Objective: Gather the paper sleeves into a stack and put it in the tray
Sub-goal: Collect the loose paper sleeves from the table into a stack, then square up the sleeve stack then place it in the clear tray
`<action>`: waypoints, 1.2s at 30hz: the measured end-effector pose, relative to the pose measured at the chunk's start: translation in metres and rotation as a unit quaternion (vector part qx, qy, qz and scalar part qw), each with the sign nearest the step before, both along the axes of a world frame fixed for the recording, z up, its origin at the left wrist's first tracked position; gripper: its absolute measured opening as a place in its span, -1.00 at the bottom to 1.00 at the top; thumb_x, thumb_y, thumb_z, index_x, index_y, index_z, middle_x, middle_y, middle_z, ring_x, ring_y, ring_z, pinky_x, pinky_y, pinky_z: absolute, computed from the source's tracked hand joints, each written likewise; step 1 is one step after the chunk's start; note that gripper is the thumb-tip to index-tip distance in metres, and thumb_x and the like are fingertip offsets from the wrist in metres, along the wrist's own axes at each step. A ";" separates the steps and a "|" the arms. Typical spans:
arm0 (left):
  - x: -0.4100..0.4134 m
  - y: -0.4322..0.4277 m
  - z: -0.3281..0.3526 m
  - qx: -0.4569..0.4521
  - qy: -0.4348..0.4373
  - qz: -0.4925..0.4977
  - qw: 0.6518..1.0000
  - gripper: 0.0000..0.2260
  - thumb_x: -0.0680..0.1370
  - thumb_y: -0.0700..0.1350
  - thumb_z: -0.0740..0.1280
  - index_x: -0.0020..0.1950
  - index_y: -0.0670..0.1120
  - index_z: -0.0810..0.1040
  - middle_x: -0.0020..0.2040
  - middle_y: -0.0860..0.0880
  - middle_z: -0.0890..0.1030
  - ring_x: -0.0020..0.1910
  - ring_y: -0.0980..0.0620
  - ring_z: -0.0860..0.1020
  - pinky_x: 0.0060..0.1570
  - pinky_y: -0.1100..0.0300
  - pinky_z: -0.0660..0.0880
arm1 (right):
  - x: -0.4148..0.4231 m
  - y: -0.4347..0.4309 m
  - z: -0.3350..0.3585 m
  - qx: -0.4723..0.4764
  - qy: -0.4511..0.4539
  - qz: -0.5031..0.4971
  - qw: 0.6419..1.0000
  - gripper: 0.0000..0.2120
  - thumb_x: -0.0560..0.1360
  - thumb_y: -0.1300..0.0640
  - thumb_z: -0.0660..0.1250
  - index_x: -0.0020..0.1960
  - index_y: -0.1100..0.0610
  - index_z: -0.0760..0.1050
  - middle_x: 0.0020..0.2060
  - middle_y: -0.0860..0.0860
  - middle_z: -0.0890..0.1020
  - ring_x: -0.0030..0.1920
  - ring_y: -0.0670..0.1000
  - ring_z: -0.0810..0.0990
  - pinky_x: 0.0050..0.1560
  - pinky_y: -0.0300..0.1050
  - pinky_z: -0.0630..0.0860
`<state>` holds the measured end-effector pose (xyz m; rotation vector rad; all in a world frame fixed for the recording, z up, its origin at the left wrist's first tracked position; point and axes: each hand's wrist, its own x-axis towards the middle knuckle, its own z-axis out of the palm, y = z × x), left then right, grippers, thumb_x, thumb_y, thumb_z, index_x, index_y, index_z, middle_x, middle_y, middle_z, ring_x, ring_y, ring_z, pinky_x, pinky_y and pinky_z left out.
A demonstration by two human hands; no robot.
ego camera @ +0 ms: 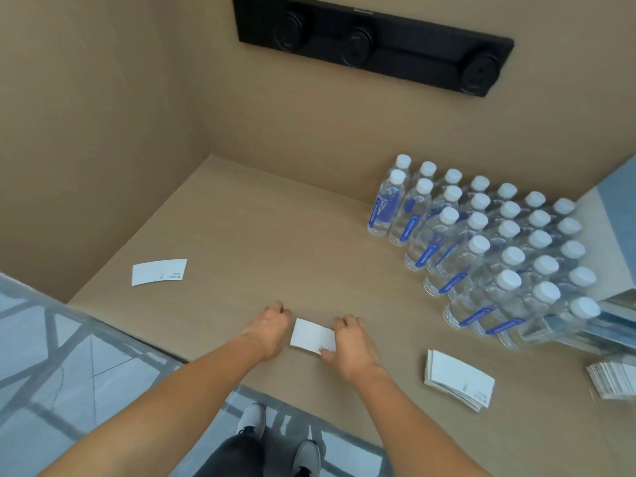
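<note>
A small bundle of white paper sleeves (311,335) stands on the wooden counter between my two hands. My right hand (349,346) grips its right end, thumb under the near edge. My left hand (272,330) is curled at its left end, touching it. One single sleeve (159,271) lies flat at the far left of the counter. A thicker stack of sleeves (459,378) lies to the right near the front edge. Another stack (612,378) sits at the right border. No tray is clearly in view.
Several rows of water bottles (481,242) with white caps fill the right side of the counter (275,235). A black panel (371,39) hangs on the back wall. The counter's front edge runs diagonally by my forearms; my shoes (253,420) and tiled floor show below.
</note>
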<state>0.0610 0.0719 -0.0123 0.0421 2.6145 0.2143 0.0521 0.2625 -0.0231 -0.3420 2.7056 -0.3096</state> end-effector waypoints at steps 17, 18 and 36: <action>-0.016 -0.242 0.022 -0.058 0.037 0.110 0.992 -0.68 0.56 -0.12 0.24 0.31 -0.13 0.39 0.26 -0.13 0.44 0.28 -0.14 0.42 0.17 -0.02 0.47 | -0.069 -0.242 0.027 0.018 0.003 0.179 0.984 -0.61 0.52 -0.04 0.32 0.24 0.18 0.45 0.19 0.15 0.50 0.25 0.18 0.46 0.19 -0.01 0.47; -0.018 -0.258 0.021 -0.054 0.036 0.121 0.991 -0.66 0.56 -0.11 0.25 0.32 -0.13 0.38 0.26 -0.12 0.44 0.28 -0.13 0.41 0.17 -0.02 0.48 | -0.074 -0.258 0.027 0.019 0.004 0.184 0.983 -0.61 0.52 -0.04 0.32 0.23 0.18 0.44 0.19 0.15 0.50 0.25 0.18 0.46 0.18 -0.01 0.47; -0.040 -0.375 -0.013 -0.017 0.014 0.089 0.996 -0.69 0.50 -0.06 0.34 0.21 -0.08 0.45 0.21 -0.03 0.40 0.24 -0.06 0.42 0.13 0.05 0.52 | -0.106 -0.388 -0.015 0.055 -0.037 0.193 0.979 -0.65 0.51 0.16 0.30 0.27 0.19 0.42 0.24 0.09 0.36 0.28 0.12 0.34 0.10 0.01 0.50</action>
